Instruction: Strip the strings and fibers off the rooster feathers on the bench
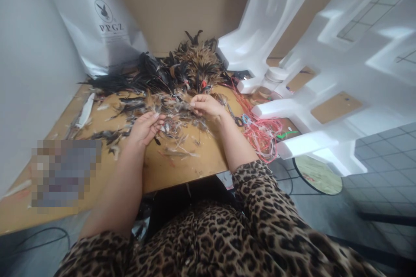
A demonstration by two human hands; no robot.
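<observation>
Thumb and fingers of my left hand (145,128) are pinched together on a small brown feather (151,104), which sticks up from the fingertips. To its right, my right hand (208,106) is closed in a pinch low over the scattered feathers; what its fingertips hold blends into the feathers behind. Loose feathers (177,121) in brown, grey and black lie between and below both hands. Behind them rest a heap of long black feathers (143,73) and a thick brown bundle of feathers (201,58).
Scissors (238,120) and a tangle of red and white plastic strings (264,136) lie right of my right forearm. White foam pieces (305,112) jut over the table's right side near a clear jar (273,78). A silver bag (112,47) stands at the back left.
</observation>
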